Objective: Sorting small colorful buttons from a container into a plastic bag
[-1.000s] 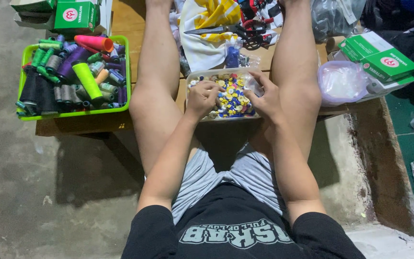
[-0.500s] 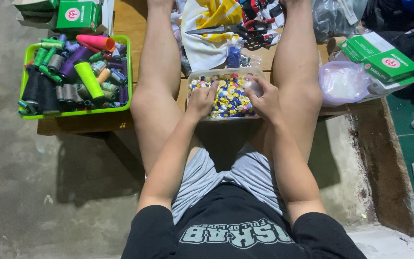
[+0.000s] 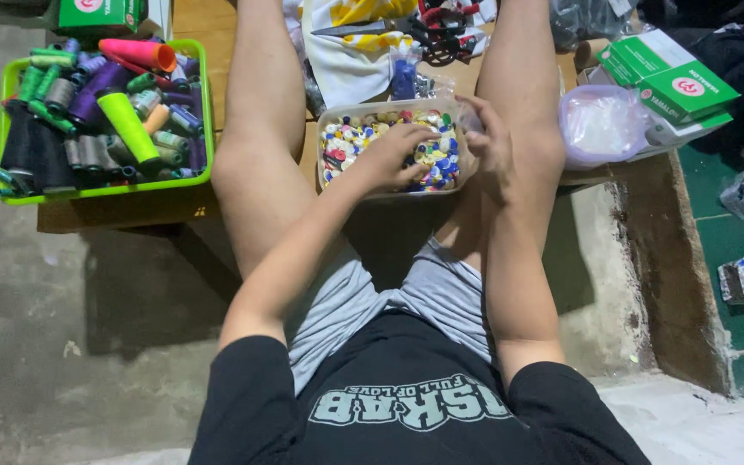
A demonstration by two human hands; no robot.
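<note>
1. A clear plastic tub point(image 3: 331, 120) sits between the person's bare knees on a wooden board point(image 3: 195, 26), a little toward twelve o'clock from the middle of the head view.
2. The tub is shallow and rectangular with rounded corners, and is filled with small round buttons point(image 3: 350, 138) in white, yellow, blue, red and green, heaped loosely in one mixed layer.
3. The left hand point(image 3: 398, 155) reaches in over the tub, palm down, fingers curled loosely into the buttons; I cannot tell whether it pinches any one of them.
4. The right hand point(image 3: 491, 142) rests at the tub's three o'clock edge, fingers bent against the rim; whether it truly grips the rim is not clear.
5. At nine o'clock from the tub stands a lime-green tray point(image 3: 105, 191) packed with thread spools in purple, green, grey and black, plus pink and green cones.
6. At twelve o'clock lie scissors point(image 3: 372, 26) on white and yellow cloth point(image 3: 346, 60).
7. At three o'clock are a lidded translucent container point(image 3: 600, 125) and green boxes point(image 3: 673, 73).
</note>
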